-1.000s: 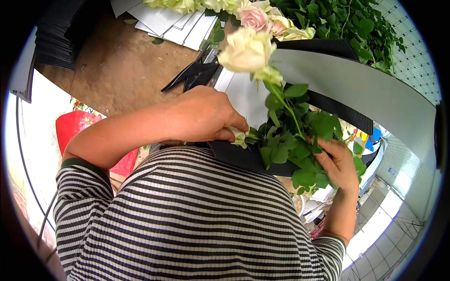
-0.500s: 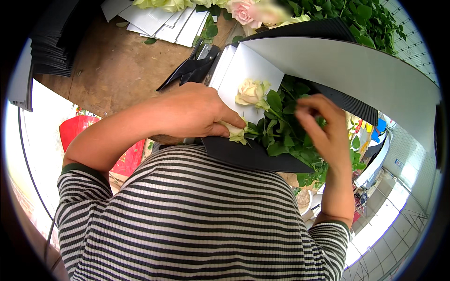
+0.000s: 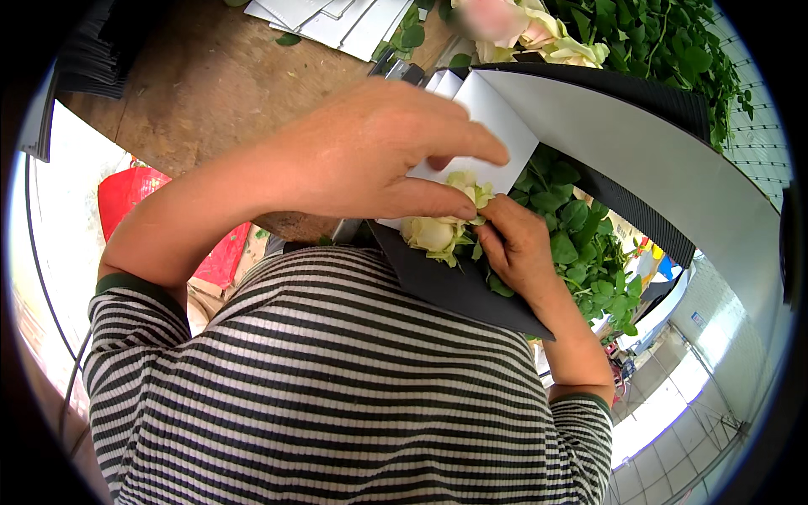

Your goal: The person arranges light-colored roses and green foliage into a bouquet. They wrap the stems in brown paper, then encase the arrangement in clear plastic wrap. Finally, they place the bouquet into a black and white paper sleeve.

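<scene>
Cream-white roses (image 3: 433, 236) lie with their heads together on a black sheet (image 3: 446, 290) in front of my body, next to a standing white card (image 3: 505, 114). Above the blooms hovers my left hand (image 3: 404, 151), thumb and fingers apart, the thumb passing close over a second pale rose (image 3: 469, 187). My right hand (image 3: 522, 248) is closed just behind the flower heads, pinching at a rose's stem; the exact grip is hidden by the fingers. Green leaves (image 3: 581, 227) spread out to the right, beyond that hand.
A white-lined black board (image 3: 640, 114) curves around the far right side. Behind it are pink and cream roses (image 3: 547, 34) and dense foliage (image 3: 656, 50). White cards (image 3: 345, 21) lie on the brown wooden table (image 3: 202, 101). Black corrugated sheets (image 3: 88, 63) are stacked at far left.
My left hand has come off the near rose and opened above the blooms. My right hand has moved left from over the leaves and closed near the heads. The roses now lie closer together.
</scene>
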Available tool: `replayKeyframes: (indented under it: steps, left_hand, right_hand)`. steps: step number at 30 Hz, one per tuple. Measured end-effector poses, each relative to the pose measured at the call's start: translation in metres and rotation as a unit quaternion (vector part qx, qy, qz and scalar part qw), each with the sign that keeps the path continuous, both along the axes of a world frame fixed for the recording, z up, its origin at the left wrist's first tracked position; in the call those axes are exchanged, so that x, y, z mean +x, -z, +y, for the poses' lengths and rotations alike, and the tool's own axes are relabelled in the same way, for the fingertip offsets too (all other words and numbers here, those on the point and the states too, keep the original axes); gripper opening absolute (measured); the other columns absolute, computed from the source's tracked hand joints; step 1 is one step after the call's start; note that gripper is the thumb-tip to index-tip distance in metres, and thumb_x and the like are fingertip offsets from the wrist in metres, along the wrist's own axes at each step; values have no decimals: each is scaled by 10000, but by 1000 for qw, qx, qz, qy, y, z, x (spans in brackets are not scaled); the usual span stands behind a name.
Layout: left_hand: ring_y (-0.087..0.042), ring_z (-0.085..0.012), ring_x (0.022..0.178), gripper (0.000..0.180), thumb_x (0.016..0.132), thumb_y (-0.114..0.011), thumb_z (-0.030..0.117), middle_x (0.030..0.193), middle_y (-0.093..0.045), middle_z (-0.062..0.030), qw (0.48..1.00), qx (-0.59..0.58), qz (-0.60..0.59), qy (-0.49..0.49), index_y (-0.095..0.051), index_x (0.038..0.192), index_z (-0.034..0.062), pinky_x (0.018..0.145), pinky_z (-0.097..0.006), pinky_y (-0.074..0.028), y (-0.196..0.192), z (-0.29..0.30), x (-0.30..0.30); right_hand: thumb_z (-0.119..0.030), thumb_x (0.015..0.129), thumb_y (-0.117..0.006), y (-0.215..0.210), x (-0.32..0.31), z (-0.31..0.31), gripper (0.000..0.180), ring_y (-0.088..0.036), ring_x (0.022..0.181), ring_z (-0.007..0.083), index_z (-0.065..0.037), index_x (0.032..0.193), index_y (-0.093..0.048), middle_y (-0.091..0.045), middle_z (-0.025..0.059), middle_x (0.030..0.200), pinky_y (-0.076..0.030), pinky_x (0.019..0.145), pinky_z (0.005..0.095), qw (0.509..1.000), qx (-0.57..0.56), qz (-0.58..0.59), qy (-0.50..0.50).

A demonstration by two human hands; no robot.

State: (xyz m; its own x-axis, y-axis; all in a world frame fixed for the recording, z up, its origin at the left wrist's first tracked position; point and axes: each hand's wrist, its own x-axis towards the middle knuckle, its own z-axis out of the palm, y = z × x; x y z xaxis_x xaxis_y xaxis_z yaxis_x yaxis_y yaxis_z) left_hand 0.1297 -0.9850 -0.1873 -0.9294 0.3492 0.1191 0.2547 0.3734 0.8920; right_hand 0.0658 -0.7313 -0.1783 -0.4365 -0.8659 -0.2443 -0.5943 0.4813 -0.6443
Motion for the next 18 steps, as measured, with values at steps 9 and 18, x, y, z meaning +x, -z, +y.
replayKeyframes:
  steps: [9,18]
  left_hand:
    - [-498,-236,1153,762,640,-778,355,1140,-553,-77,988,-115,87,62,-461,1271,70,1000,-402,-317,6,26,-6]
    - [-527,-197,1064,420,689,-721,401,954,-588,-25,985,-130,91,72,-605,970,112,1007,-428,-304,10,29,-1]
  right_hand:
    - [-35,744,-640,4,1,-5,221,-595,702,299,-52,959,-595,-573,111,798,-490,593,366,999,-19,13,30]
    - [-94,782,-627,-127,-47,-1,95,-618,645,214,-9,824,-629,-650,108,775,-498,585,314,972,-179,-49,142]
